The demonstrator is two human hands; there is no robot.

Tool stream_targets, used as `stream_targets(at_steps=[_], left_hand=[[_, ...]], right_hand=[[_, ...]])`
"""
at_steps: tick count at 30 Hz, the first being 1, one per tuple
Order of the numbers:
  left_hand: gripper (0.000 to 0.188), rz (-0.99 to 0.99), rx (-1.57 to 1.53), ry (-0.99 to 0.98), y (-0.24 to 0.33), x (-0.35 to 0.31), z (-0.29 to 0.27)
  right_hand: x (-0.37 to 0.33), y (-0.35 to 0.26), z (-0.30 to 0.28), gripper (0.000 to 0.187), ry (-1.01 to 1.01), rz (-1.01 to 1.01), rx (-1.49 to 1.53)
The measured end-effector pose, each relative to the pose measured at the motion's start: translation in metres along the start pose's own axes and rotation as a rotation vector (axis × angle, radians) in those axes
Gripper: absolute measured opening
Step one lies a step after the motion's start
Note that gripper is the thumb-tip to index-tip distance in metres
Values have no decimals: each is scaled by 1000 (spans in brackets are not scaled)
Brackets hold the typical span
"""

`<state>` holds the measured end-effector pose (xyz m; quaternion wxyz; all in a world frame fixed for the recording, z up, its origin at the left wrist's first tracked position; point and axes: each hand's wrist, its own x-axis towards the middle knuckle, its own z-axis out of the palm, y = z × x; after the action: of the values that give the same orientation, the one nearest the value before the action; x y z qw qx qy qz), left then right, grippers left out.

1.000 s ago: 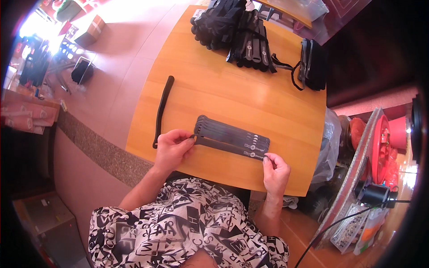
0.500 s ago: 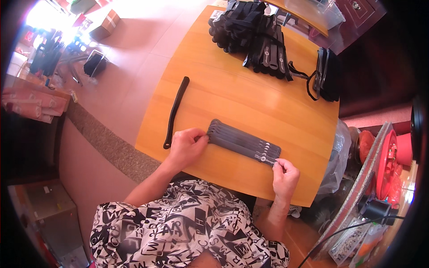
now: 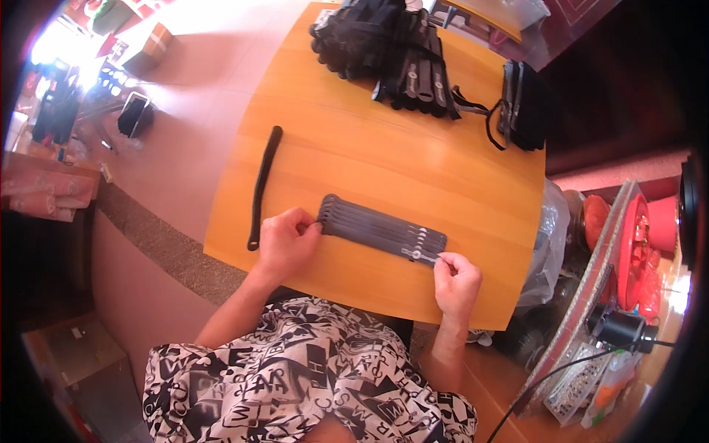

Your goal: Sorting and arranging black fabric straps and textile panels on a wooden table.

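Several dark grey flat straps (image 3: 369, 221) with rounded ends lie on the wooden table, overlapped in a fan so that each edge shows. White markings sit near their right ends. My left hand (image 3: 284, 240) pinches the left end of the strap nearest me, its thumb and forefinger closed. At the right end of that same strap, my right hand (image 3: 456, 282) is closed in a pinch, with the fingertips covering the tip. A single black strap (image 3: 264, 184) lies lengthwise on the table, beyond and left of my left hand.
At the table's far end lies a heap of bundled black straps (image 3: 358, 44). A smaller tied bundle (image 3: 523, 107) rests by the far right edge. To the right of the table (image 3: 354, 151) are a clear plastic bag (image 3: 545, 244) and a shelf holding red items (image 3: 635, 255).
The whole view has shifted, so table and hands appear slightly farther left. Both hands keep their places at the ends of the nearest strap; the fan of straps looks the same.
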<state>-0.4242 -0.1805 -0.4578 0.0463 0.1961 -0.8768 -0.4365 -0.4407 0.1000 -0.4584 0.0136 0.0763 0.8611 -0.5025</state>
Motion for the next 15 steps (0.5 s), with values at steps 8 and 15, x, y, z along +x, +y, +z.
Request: stream_targets(at_steps=[8, 15], left_hand=[[11, -1, -5, -33, 0, 1, -1], [11, 36, 1, 19, 0, 0, 1]], right_hand=[[2, -5, 0, 10, 5, 1, -8], [0, -5, 3, 8, 30, -14, -23]])
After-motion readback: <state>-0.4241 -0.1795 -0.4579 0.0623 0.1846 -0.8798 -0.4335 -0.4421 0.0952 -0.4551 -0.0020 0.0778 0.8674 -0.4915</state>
